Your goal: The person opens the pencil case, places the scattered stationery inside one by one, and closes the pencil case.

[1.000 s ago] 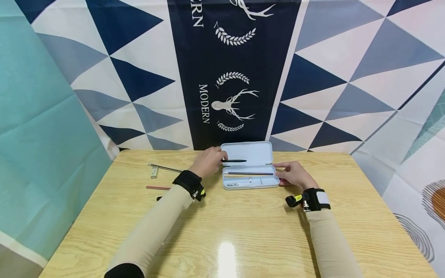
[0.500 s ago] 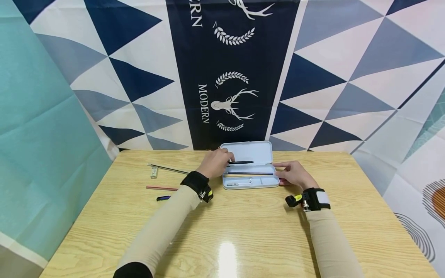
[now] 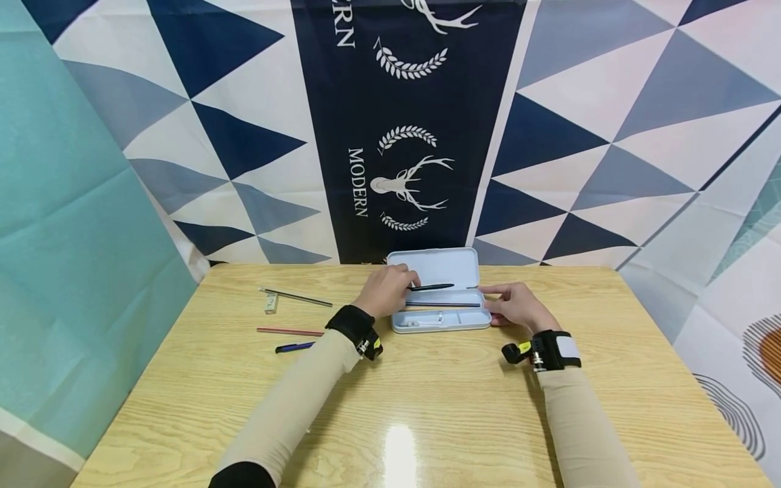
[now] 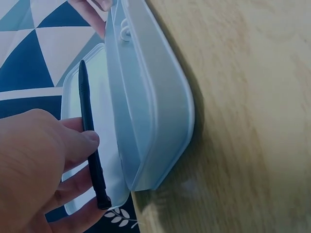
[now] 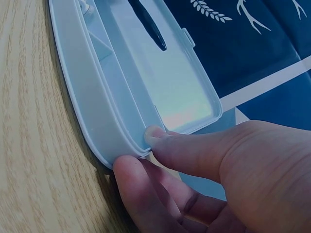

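Observation:
My left hand (image 3: 386,291) pinches a black pen (image 3: 432,287) between thumb and fingers, above the back of an open pale blue pencil case (image 3: 433,263). In the left wrist view, the pen (image 4: 85,104) points toward the far end of the case, in front of its raised lid (image 4: 103,77). My right hand (image 3: 515,306) grips the case's right end; the right wrist view shows the thumb over the rim (image 5: 127,145) and a finger against the outer wall. A dark pencil (image 3: 448,304) lies in the case, partly behind my left hand.
Left of the case, on the wooden table (image 3: 464,407), lie a dark pencil (image 3: 299,297), a small whitish eraser (image 3: 271,303), a red pencil (image 3: 287,331) and a blue pen (image 3: 293,348). My left forearm overlaps the last two. A patterned cloth (image 3: 549,156) hangs behind the table.
My left hand has moved to the right with the black pen, from the case's left edge to over its inside. The right hand stays at the case's right end.

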`<state>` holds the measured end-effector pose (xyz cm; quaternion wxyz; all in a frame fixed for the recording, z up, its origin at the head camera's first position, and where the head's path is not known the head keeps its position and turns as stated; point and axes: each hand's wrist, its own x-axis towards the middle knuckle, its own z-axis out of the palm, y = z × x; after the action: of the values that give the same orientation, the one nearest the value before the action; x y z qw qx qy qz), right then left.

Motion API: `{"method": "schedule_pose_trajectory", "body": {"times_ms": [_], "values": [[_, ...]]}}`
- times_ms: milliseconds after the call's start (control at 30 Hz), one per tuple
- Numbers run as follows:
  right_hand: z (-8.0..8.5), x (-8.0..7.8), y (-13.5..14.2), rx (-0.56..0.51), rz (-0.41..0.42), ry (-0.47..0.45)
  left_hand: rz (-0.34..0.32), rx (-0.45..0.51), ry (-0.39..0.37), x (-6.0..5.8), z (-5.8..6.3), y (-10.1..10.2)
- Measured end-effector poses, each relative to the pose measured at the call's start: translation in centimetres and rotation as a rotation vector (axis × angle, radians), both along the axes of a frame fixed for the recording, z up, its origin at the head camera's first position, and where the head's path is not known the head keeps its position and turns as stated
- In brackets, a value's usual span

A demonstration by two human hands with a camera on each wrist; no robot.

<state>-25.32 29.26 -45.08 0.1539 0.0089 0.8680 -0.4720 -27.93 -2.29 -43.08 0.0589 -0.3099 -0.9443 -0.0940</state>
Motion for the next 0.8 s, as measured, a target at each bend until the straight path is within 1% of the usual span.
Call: {"method": "schedule_pose_trajectory", "body": {"times_ms": [200,400,567,800], "values": [[0.1,0.0,0.1,0.010,0.002,0.007,-0.017,0.038,0.047,0.1,-0.6,0.4],[0.1,0.0,0.2,0.016,-0.002,0.009,-0.026,0.077,0.050,0.4,-1.4,0.8],[0.1,0.0,0.2,0.014,-0.004,0.006,-0.030,0.075,0.063,0.6,-1.7,1.1],[0.1,0.0,0.1,-0.001,-0.004,0.000,-0.026,0.069,0.044,0.7,-2.1,1.4]]}}
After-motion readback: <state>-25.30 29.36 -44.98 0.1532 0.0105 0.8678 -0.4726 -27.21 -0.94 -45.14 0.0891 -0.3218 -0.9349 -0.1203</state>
